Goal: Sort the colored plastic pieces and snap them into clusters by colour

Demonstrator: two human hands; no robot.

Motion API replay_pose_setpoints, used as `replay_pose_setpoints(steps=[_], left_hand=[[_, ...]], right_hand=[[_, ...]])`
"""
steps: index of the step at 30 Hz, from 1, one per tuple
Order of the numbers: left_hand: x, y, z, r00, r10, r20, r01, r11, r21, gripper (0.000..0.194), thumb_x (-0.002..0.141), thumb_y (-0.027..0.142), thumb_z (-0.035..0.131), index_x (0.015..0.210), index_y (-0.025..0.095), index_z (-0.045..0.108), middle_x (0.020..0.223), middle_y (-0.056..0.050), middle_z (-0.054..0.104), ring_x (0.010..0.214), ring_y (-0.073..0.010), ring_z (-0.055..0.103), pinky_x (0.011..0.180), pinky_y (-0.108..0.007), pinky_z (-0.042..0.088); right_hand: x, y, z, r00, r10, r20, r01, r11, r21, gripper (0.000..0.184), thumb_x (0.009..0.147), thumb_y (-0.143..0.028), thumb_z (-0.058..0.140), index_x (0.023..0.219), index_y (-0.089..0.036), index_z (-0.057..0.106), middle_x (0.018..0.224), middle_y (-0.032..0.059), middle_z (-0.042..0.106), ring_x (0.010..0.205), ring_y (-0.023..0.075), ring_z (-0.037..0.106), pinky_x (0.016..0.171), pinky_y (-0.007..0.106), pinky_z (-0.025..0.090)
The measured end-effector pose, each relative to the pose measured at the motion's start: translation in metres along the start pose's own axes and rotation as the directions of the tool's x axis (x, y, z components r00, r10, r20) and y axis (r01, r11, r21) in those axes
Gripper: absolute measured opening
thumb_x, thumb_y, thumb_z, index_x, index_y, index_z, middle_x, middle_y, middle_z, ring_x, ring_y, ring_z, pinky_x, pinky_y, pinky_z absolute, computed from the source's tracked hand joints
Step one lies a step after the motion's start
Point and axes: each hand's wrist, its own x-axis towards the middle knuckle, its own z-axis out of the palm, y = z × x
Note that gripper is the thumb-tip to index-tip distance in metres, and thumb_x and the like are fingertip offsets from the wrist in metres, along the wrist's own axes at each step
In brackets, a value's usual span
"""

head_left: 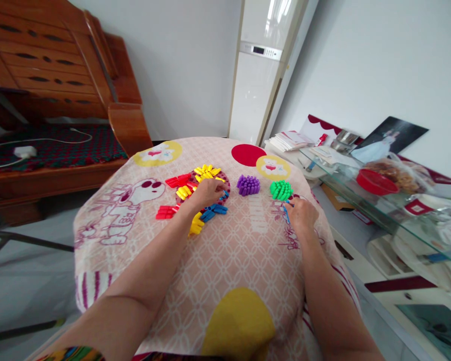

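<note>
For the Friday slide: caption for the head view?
Hands sort colored pieces: left hand over yellow and blue, right hand holding blue near green.

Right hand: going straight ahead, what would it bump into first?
The right hand would probably meet the green bundle first, though the hand's height above the tablecloth is unclear.

Both arms extended forward, hands [211, 194] apart, fingers bent.

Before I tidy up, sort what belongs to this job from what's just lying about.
Likely in the job:
- red, yellow and blue pieces
- purple cluster
- green cluster

Apparently lying about:
- red bowl
- papers
- white charger
- photo
</note>
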Motion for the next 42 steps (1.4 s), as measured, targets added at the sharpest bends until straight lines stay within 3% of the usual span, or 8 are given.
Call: replay_pose_setpoints(steps=[9,13,20,26,29,32,37,42], left_hand=[[0.0,-0.01,0.005,0.99,-0.072,-0.123,0.09,0.985,0.15,0.032,0.082,0.019,0.053,0.108,0.017,0.072,0.106,-0.01,0.075,0.099,-0.0234,0.067,0.089,-0.031,0.051],[0.001,-0.01,0.014,0.999,-0.047,-0.024,0.052,0.974,0.221,0.042,0.083,0.017,0.053,0.123,0.018,0.067,0.125,-0.012,0.068,0.118,-0.0263,0.061,0.102,-0.036,0.046],[0.0,-0.009,0.015,0.998,0.006,0.07,-0.021,0.976,0.214,0.041,0.079,0.017,0.061,0.119,0.022,0.066,0.12,-0.009,0.068,0.116,-0.0245,0.061,0.102,-0.034,0.046],[-0.001,-0.006,0.008,0.999,-0.031,0.029,0.028,0.996,0.087,0.025,0.071,0.018,0.067,0.095,0.018,0.066,0.091,-0.004,0.07,0.087,-0.0203,0.066,0.079,-0.029,0.051],[0.0,0.003,0.007,0.999,-0.037,0.012,0.038,0.996,-0.081,0.017,0.072,0.022,0.067,0.087,0.017,0.063,0.077,-0.002,0.068,0.074,-0.0173,0.065,0.069,-0.027,0.051],[0.0,0.017,0.01,0.995,0.01,0.101,0.03,0.923,-0.383,0.015,0.075,0.023,0.064,0.087,0.016,0.059,0.073,0.0,0.068,0.064,-0.0143,0.065,0.061,-0.025,0.051],[-0.004,0.039,0.023,0.975,0.125,0.186,0.016,0.789,-0.615,0.015,0.075,0.019,0.063,0.089,0.015,0.057,0.072,-0.001,0.07,0.063,-0.0126,0.066,0.06,-0.023,0.053],[-0.006,0.048,0.029,0.961,0.159,0.225,0.047,0.71,-0.703,0.016,0.075,0.017,0.066,0.088,0.014,0.057,0.071,-0.001,0.07,0.063,-0.0118,0.067,0.06,-0.022,0.054]], right_hand=[[-0.003,0.001,0.0,0.997,0.043,-0.058,-0.042,0.999,0.029,0.031,0.087,-0.045,0.061,0.096,-0.019,0.076,0.084,0.0141,0.074,0.077,0.0239,0.067,0.067,0.03,0.043],[-0.007,0.003,-0.006,0.987,0.083,-0.137,-0.071,0.994,0.087,0.033,0.091,-0.044,0.055,0.096,-0.019,0.076,0.08,0.0135,0.073,0.073,0.0236,0.064,0.064,0.03,0.037],[-0.001,0.021,-0.007,0.96,0.171,-0.22,-0.124,0.969,0.214,0.032,0.09,-0.037,0.052,0.089,-0.016,0.076,0.08,0.0127,0.073,0.069,0.0208,0.058,0.06,0.029,0.029],[-0.007,0.009,-0.001,0.959,0.089,-0.268,0.01,0.938,0.346,0.033,0.088,-0.04,0.052,0.085,-0.016,0.075,0.076,0.0109,0.072,0.068,0.0201,0.059,0.062,0.027,0.035],[-0.022,-0.013,0.002,0.975,-0.086,-0.203,0.172,0.873,0.457,0.034,0.088,-0.042,0.051,0.084,-0.017,0.074,0.073,0.0094,0.072,0.066,0.019,0.061,0.064,0.027,0.039],[-0.04,-0.037,0.004,0.947,-0.3,-0.116,0.307,0.731,0.61,0.035,0.09,-0.042,0.049,0.088,-0.018,0.073,0.074,0.0072,0.072,0.067,0.0177,0.064,0.065,0.025,0.042],[-0.058,-0.056,0.002,0.907,-0.417,-0.053,0.309,0.577,0.756,0.034,0.091,-0.042,0.049,0.093,-0.017,0.071,0.069,0.0033,0.069,0.061,0.0149,0.062,0.059,0.023,0.042],[-0.056,-0.054,0.005,0.933,-0.359,-0.031,0.249,0.581,0.775,0.03,0.087,-0.041,0.053,0.092,-0.017,0.071,0.067,0.002,0.069,0.058,0.0138,0.06,0.057,0.022,0.041]])
